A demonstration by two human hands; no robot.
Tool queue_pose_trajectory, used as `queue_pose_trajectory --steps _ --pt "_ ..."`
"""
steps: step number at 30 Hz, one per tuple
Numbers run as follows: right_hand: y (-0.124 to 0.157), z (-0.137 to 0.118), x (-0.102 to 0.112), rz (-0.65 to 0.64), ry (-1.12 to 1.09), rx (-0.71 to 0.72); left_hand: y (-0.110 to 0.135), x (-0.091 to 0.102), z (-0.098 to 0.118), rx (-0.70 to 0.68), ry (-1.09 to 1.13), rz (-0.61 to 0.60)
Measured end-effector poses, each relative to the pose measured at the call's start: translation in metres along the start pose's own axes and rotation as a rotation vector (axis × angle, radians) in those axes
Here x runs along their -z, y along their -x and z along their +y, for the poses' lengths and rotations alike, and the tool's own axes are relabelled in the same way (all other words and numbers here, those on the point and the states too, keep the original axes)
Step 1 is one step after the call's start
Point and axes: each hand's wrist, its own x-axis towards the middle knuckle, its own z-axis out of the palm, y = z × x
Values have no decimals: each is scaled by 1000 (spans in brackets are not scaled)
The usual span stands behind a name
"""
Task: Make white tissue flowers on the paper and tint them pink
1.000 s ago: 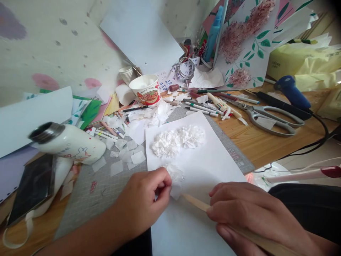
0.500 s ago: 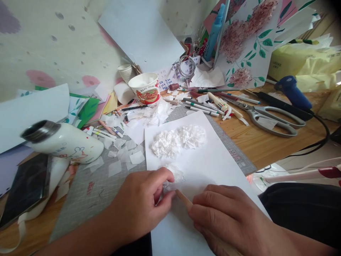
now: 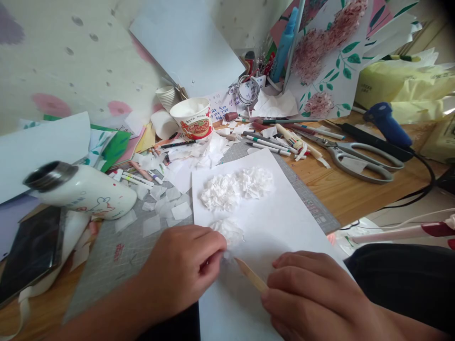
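A white sheet of paper (image 3: 284,222) lies on a grey cutting mat (image 3: 117,251). Two ruffled white tissue clusters (image 3: 234,187) sit on its upper part, and a smaller crumpled tissue tuft (image 3: 229,230) lies below them. My left hand (image 3: 185,265) is closed, with its fingertips pinched at the lower edge of that tuft. My right hand (image 3: 313,293) grips a thin wooden stick (image 3: 250,274) whose tip points toward the tuft, just short of my left fingers.
Small white paper squares (image 3: 167,208) litter the mat. A white bottle (image 3: 81,189) lies on its side at left above a phone (image 3: 28,255). Scissors (image 3: 355,156), pens (image 3: 270,142), a paper cup (image 3: 194,118) and a blue glue gun (image 3: 387,125) crowd the back.
My right hand moved left with the stick toward the tuft, then drew back slightly. My left hand stayed pinched at the tuft.
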Motion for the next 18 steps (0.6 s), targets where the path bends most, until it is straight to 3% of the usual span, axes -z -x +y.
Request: queue_pose_trajectory --steps 4,11,18 --pt "0 0 6 110 24 -57 1 4 -6 47 18 40" --pt "-5 0 -2 73 32 -33 1 22 -31 336 -91 189" --pt "-2 1 -6 -15 85 -15 1 38 -63 431 -102 57"
